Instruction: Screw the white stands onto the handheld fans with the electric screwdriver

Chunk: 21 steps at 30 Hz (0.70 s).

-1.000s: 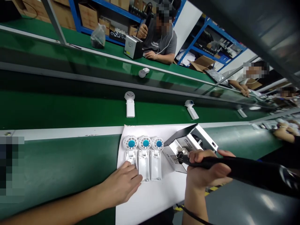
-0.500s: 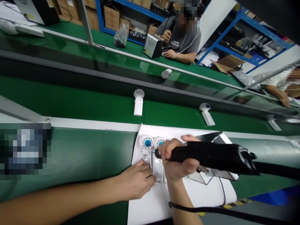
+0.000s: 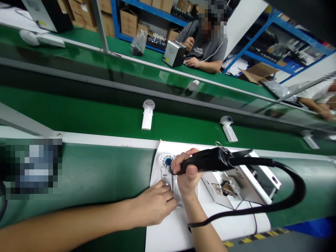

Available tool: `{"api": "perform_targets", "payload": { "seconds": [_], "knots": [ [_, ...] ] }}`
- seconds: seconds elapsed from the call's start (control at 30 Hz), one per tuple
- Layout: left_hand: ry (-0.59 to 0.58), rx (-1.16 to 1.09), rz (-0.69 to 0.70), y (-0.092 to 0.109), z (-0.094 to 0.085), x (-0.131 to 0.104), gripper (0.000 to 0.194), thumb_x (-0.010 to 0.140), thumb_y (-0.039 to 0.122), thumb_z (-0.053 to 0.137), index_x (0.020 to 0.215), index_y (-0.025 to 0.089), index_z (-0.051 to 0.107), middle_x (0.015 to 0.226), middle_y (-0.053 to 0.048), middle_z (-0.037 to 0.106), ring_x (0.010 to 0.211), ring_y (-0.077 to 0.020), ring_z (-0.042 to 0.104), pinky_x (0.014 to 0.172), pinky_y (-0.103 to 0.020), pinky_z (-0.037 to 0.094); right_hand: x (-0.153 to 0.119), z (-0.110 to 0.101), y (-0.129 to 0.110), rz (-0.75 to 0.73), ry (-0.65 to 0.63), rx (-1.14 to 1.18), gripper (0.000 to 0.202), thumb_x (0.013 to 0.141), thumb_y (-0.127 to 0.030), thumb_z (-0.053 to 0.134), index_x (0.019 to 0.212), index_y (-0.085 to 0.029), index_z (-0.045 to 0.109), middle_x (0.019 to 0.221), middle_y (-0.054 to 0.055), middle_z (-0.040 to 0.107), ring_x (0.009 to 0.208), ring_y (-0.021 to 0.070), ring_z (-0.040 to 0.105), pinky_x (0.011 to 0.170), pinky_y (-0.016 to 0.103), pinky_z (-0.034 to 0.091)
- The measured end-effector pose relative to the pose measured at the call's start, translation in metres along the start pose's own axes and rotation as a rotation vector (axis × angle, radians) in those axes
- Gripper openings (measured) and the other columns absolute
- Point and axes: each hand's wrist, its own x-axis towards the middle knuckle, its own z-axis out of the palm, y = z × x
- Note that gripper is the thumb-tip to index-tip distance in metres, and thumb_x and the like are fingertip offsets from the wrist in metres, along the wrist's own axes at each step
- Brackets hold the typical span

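Observation:
My right hand [image 3: 187, 175] grips a black corded electric screwdriver [image 3: 204, 161], tilted with its tip at the upper handle of a white handheld fan [image 3: 165, 173]. That fan has a round grille with a blue centre and lies on a white sheet [image 3: 162, 231]. My left hand [image 3: 157, 204] is closed over the fan's lower handle, fingers pressed on it. Another white fan body lies beside it, mostly hidden behind my right hand. Just right of that hand stands an open-fronted metal screw feeder [image 3: 249, 182]. Any screw at the tip is too small to see.
Beyond the bench edge a green conveyor belt [image 3: 110, 119] carries white fans, among them one at left [image 3: 147, 115] and one at right [image 3: 228, 128]. The screwdriver cable [image 3: 299, 189] loops over the feeder's right side. A co-worker [image 3: 202, 45] sits across the line.
The screwdriver's rear end has swung up and back, uncovering more of the screw feeder. My left hand stays on the fan. Fans on the near belt have shifted left.

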Motion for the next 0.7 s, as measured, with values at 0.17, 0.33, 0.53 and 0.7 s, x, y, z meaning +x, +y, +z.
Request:
{"api": "perform_targets", "payload": {
  "seconds": [0.17,0.33,0.53,0.7],
  "knots": [
    [-0.097,-0.015,0.034,-0.005,-0.016,0.0,0.023,0.102,0.025,0.063,0.124,0.016,0.061,0.096,-0.006,0.069,0.09,-0.0244,0.061,0.094,-0.039,0.047,0.0,0.0,0.001,0.019,0.004,0.049,0.035,0.093,-0.054,0.072,0.106,-0.028,0.053,0.058,-0.011,0.053,0.044,0.0099,0.044,0.045,0.021,0.039],
    [-0.142,-0.003,0.047,-0.016,-0.038,-0.009,0.037,0.093,0.019,0.063,0.129,0.011,0.059,0.097,-0.009,0.066,0.092,-0.0271,0.058,0.099,-0.042,0.048,0.01,-0.016,-0.028,-0.128,0.015,0.059,0.053,0.091,-0.074,0.066,0.119,-0.031,0.059,0.061,-0.009,0.058,0.045,0.0137,0.051,0.047,0.028,0.048],
    [-0.011,0.085,-0.244,-0.097,-0.054,0.057,0.05,0.098,-0.002,0.048,0.145,0.014,0.054,0.123,-0.013,0.069,0.117,-0.0288,0.063,0.103,-0.041,0.046,0.019,-0.041,-0.087,-0.459,0.119,-0.111,0.06,0.097,-0.075,0.056,0.143,-0.038,0.062,0.078,-0.001,0.071,0.047,0.0179,0.057,0.046,0.037,0.054],
    [0.064,0.131,-0.388,-0.157,-0.066,0.148,0.041,0.102,0.001,0.05,0.142,0.007,0.058,0.122,-0.017,0.071,0.117,-0.0301,0.065,0.103,-0.043,0.047,0.015,-0.035,-0.087,-0.355,0.051,-0.005,0.063,0.094,-0.081,0.053,0.142,-0.04,0.061,0.055,-0.009,0.054,0.034,0.0128,0.037,0.037,0.029,0.039]
  ]
}}
